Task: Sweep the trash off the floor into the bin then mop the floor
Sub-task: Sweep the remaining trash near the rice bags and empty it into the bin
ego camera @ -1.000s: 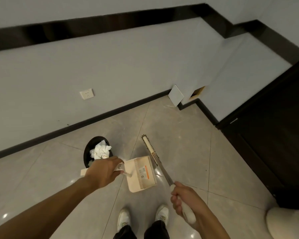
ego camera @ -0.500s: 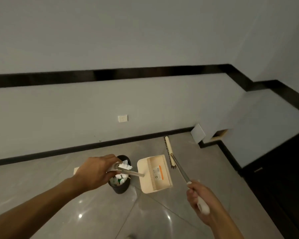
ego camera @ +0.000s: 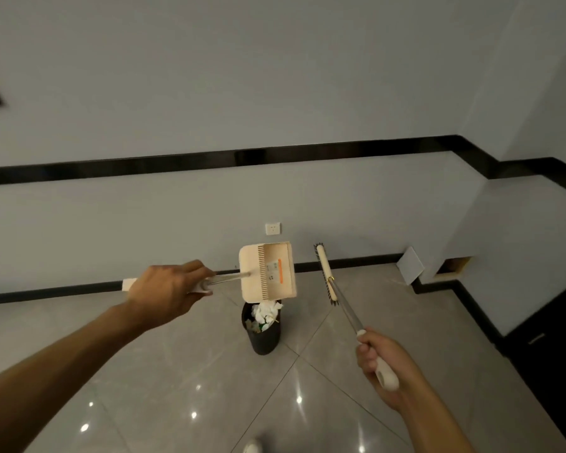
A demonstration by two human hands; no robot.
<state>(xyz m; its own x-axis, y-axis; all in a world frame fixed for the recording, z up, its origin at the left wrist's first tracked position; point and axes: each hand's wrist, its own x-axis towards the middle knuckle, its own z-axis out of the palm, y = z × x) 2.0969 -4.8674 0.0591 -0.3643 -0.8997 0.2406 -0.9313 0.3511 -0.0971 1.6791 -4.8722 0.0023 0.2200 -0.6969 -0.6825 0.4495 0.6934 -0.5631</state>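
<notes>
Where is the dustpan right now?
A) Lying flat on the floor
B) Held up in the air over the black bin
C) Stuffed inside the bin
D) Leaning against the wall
B: the left hand grips the handle of the dustpan, which is lifted off the floor just over the black bin with white paper in it, while the right hand holds the broom.

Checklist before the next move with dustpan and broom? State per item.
1. Left hand grips dustpan handle: ok.
2. Dustpan above bin: ok.
3. Dustpan fully emptied: cannot tell.
4. Paper trash inside bin: ok, heaped to the rim.
5. Right hand grips broom, head off the floor: ok.
6. Floor free of trash: cannot tell, only part in view.
</notes>
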